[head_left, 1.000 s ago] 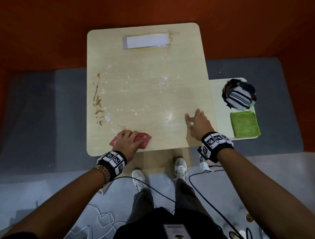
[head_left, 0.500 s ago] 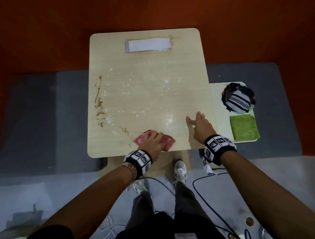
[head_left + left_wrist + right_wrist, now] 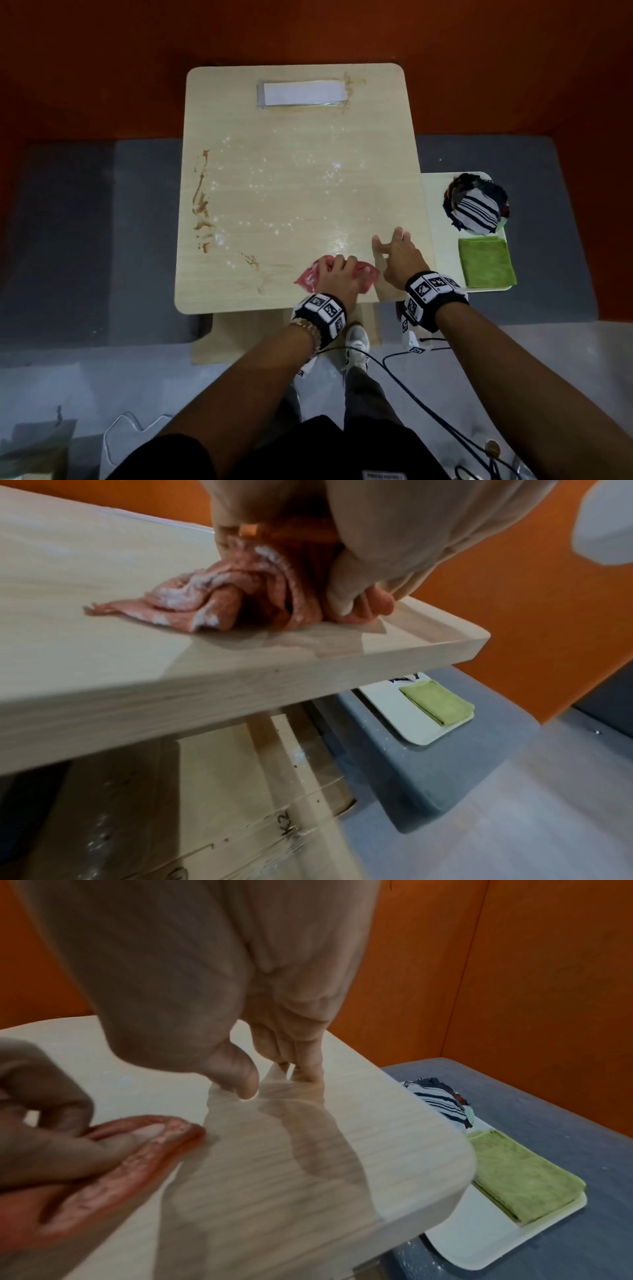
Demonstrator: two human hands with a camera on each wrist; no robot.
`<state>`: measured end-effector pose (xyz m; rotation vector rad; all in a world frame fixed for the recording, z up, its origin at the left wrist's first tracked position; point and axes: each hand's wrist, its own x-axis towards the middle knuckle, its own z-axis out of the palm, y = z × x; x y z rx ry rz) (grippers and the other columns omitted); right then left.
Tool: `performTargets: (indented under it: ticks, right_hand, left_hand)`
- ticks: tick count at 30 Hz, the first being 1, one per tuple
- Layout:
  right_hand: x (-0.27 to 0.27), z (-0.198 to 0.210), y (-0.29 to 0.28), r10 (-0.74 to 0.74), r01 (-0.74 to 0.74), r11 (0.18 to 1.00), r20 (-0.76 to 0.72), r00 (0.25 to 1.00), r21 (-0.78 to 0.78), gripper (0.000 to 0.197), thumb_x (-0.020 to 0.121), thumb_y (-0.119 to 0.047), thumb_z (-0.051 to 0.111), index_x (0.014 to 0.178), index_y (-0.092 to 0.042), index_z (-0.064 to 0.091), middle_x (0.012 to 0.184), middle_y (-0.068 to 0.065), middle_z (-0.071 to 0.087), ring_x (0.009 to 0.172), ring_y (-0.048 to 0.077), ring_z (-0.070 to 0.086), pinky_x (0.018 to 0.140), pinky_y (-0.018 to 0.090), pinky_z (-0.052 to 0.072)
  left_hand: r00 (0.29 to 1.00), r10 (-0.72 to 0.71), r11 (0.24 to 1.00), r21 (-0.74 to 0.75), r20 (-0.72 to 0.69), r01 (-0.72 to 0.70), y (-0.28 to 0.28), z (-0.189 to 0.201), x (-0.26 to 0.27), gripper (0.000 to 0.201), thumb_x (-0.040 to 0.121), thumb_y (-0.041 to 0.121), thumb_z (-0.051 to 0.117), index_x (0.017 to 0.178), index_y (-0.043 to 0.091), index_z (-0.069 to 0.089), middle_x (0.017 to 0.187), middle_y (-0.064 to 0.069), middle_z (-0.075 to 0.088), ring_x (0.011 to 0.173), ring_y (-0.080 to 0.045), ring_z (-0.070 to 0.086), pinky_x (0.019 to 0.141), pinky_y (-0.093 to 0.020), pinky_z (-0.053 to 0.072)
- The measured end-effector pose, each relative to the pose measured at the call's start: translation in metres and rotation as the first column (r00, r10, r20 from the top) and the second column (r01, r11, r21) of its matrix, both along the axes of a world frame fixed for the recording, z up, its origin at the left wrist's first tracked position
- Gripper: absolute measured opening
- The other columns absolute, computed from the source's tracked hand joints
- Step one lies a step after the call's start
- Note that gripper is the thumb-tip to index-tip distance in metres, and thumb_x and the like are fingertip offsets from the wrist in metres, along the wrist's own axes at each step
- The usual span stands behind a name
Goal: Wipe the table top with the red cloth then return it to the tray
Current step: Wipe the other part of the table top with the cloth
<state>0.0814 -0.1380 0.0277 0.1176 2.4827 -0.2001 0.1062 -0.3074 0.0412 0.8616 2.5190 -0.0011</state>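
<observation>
The red cloth (image 3: pixel 308 275) lies bunched on the wooden table top (image 3: pixel 294 192) near its front edge, dusted with white powder (image 3: pixel 192 588). My left hand (image 3: pixel 337 275) grips the cloth, fingers curled into its folds, and presses it to the wood. My right hand (image 3: pixel 397 253) rests just right of it, fingertips (image 3: pixel 308 1074) on the table and nothing held. The cloth's edge (image 3: pixel 137 1156) shows beside my right hand. The white tray (image 3: pixel 436 219) sits lower, off the table's right side. Brown smears (image 3: pixel 202 205) and white specks mark the table's left and middle.
The tray holds a folded green cloth (image 3: pixel 486 262) and a bowl of striped and dark cloths (image 3: pixel 478 209). A white rectangular card (image 3: pixel 303 93) lies at the table's far edge. Cables (image 3: pixel 404 373) run across the grey floor by my feet. Orange walls surround the table.
My left hand has slid the red cloth rightward along the front edge, from the left part of the table to beside my right hand. A faint smear trails behind. The right hand stayed put.
</observation>
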Motion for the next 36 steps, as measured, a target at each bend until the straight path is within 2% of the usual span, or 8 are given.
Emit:
performTargets:
  ticks: [6, 10, 13, 20, 24, 29, 32, 36]
  right_hand:
    - [0.0, 0.002, 0.001, 0.0, 0.0, 1.0, 0.013, 1.0, -0.013, 0.079, 0.083, 0.009, 0.044, 0.151, -0.029, 0.029, 0.159, 0.025, 0.0, 0.148, 0.041, 0.004, 0.107, 0.047, 0.04]
    - [0.0, -0.002, 0.003, 0.011, -0.011, 1.0, 0.015, 1.0, -0.014, 0.08, 0.082, 0.008, 0.045, 0.151, -0.031, 0.027, 0.159, 0.024, 0.0, 0.148, 0.04, 0.006, 0.104, 0.046, 0.042]
    - [0.001, -0.004, 0.003, 0.017, -0.017, 1.0, 0.007, 1.0, 0.002, 0.078, 0.084, 0.005, 0.047, 0.151, -0.031, 0.027, 0.158, 0.024, 0.001, 0.147, 0.041, 0.006, 0.101, 0.044, 0.042]
    - [0.002, -0.007, -0.001, 0.025, -0.025, 0.999, 0.014, 1.0, 0.028, 0.078, 0.082, 0.002, 0.051, 0.151, -0.027, 0.027, 0.158, 0.027, 0.0, 0.147, 0.043, 0.005, 0.097, 0.043, 0.045]
    - [0.002, -0.004, 0.004, 0.021, -0.021, 1.0, -0.024, 0.999, 0.008, 0.078, 0.084, 0.006, 0.047, 0.151, -0.029, 0.026, 0.159, 0.026, 0.0, 0.148, 0.042, 0.004, 0.102, 0.045, 0.043]
    - [0.003, -0.01, 0.003, 0.052, -0.051, 0.998, -0.032, 0.998, 0.032, 0.076, 0.083, 0.002, 0.048, 0.15, -0.027, 0.027, 0.154, 0.027, 0.007, 0.142, 0.044, 0.015, 0.097, 0.046, 0.047]
    - [0.003, -0.012, 0.003, 0.05, -0.048, 0.998, -0.036, 0.998, 0.04, 0.073, 0.084, 0.002, 0.047, 0.149, -0.026, 0.03, 0.153, 0.028, 0.01, 0.14, 0.044, 0.019, 0.096, 0.047, 0.047]
    - [0.001, -0.014, 0.0, 0.05, -0.048, 0.997, -0.036, 0.998, 0.061, 0.069, 0.085, -0.001, 0.046, 0.148, -0.023, 0.032, 0.15, 0.03, 0.012, 0.139, 0.046, 0.019, 0.096, 0.047, 0.045]
  left_hand:
    - [0.999, -0.019, 0.999, -0.04, 0.041, 0.02, -0.063, -0.008, 0.027, 0.069, 0.084, 0.022, 0.057, 0.145, 0.035, 0.028, 0.142, -0.011, 0.033, 0.128, -0.035, 0.032, 0.108, -0.057, 0.024]
    - [0.992, 0.125, 0.988, -0.09, 0.004, -0.124, -0.138, -0.008, 0.032, 0.085, 0.055, 0.024, 0.08, 0.133, 0.041, 0.048, 0.125, -0.009, 0.054, 0.109, -0.035, 0.048, 0.094, -0.052, 0.043]
    - [0.983, 0.179, 0.974, -0.137, -0.036, -0.182, -0.176, -0.012, 0.012, 0.081, 0.058, 0.016, 0.076, 0.132, 0.039, 0.051, 0.124, -0.011, 0.056, 0.106, -0.036, 0.051, 0.089, -0.049, 0.044]
    - [0.923, 0.38, 0.922, -0.054, -0.069, -0.383, -0.157, -0.019, -0.005, 0.076, 0.065, 0.011, 0.069, 0.135, 0.035, 0.051, 0.129, -0.012, 0.049, 0.111, -0.037, 0.043, 0.097, -0.05, 0.034]
    - [0.93, 0.365, 0.923, -0.109, -0.049, -0.368, -0.151, -0.016, 0.022, 0.076, 0.076, 0.018, 0.062, 0.145, 0.033, 0.034, 0.137, -0.01, 0.039, 0.12, -0.037, 0.036, 0.104, -0.052, 0.029]
    - [0.962, 0.271, 0.956, -0.115, -0.016, -0.271, -0.162, -0.022, 0.053, 0.091, 0.051, 0.022, 0.079, 0.137, 0.02, 0.048, 0.116, -0.017, 0.054, 0.099, -0.039, 0.053, 0.086, -0.055, 0.046]
    - [0.926, 0.374, 0.909, -0.182, -0.045, -0.376, -0.175, -0.015, 0.026, 0.086, 0.071, 0.019, 0.065, 0.148, 0.021, 0.028, 0.132, -0.017, 0.041, 0.117, -0.04, 0.04, 0.101, -0.053, 0.035]
    - [0.871, 0.472, 0.851, -0.189, -0.136, -0.49, -0.191, -0.011, -0.024, 0.076, 0.074, 0.015, 0.06, 0.144, 0.02, 0.032, 0.131, -0.017, 0.038, 0.117, -0.039, 0.037, 0.099, -0.05, 0.037]
